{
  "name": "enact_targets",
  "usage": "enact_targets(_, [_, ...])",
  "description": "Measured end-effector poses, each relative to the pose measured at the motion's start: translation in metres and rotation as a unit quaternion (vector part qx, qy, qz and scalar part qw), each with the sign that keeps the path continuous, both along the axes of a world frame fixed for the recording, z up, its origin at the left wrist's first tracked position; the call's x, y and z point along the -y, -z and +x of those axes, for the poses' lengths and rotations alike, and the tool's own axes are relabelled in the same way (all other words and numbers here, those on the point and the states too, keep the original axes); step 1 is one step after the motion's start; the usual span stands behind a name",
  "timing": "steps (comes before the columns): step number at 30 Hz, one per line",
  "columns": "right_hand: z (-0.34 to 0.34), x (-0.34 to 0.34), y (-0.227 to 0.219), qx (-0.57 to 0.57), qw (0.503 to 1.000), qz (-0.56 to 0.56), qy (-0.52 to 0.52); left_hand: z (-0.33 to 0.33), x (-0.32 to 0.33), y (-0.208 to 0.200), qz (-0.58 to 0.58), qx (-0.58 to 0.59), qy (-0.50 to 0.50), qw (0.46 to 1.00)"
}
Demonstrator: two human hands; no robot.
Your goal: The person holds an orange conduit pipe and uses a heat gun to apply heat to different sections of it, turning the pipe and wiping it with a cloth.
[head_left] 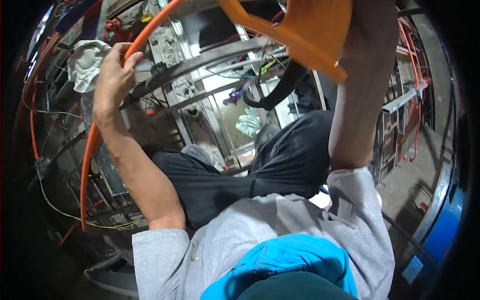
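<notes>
At the upper left my left hand [117, 75] is closed around a flexible orange tube [151, 31]. The tube runs past my wrist and hangs down at the left. Beside my fingers lies a crumpled whitish cloth or glove [87, 65]. My right arm is raised toward the top edge, and its hand is out of the picture. Close to that forearm, a large orange angular object [315, 35] fills the upper middle, cut off by the edge; its kind cannot be made out. Below it a dark curved strap or hose [272, 97] hangs.
I am seated or crouched over a metal framework [200, 62] with bars and gaps below my legs. Thin loose wires [55, 205] hang at the left. A metal bracket [400, 100] and red tubes [417, 125] stand at the right, with a blue panel [447, 225] beyond.
</notes>
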State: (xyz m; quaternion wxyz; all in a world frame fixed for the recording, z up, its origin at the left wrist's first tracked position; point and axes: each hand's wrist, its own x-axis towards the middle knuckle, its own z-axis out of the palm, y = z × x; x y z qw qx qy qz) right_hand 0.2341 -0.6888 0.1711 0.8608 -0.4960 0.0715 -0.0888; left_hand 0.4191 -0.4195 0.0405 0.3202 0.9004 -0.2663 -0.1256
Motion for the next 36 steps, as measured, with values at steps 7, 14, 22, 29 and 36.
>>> enact_targets(7, [0.012, -0.011, 0.018, -0.015, 0.999, 0.046, -0.021, 0.006, -0.011, 0.016, 0.012, 0.026, 0.020, 0.999])
enact_targets(14, [0.015, -0.024, 0.026, -0.024, 0.992, 0.117, -0.045, 0.004, -0.011, 0.016, -0.048, -0.014, 0.032, 0.998])
enact_targets(22, [0.012, -0.008, 0.003, 0.015, 0.999, -0.038, 0.033, -0.004, -0.020, 0.011, -0.044, -0.038, 0.031, 0.998])
enact_targets(29, [-0.022, 0.012, -0.024, -0.017, 0.915, -0.365, 0.173, -0.001, -0.026, 0.014, -0.027, -0.011, 0.038, 0.999])
enact_targets(36, [-0.062, 0.014, 0.007, -0.188, 0.829, -0.515, 0.105, -0.009, -0.022, 0.004, -0.058, -0.022, 0.028, 0.998])
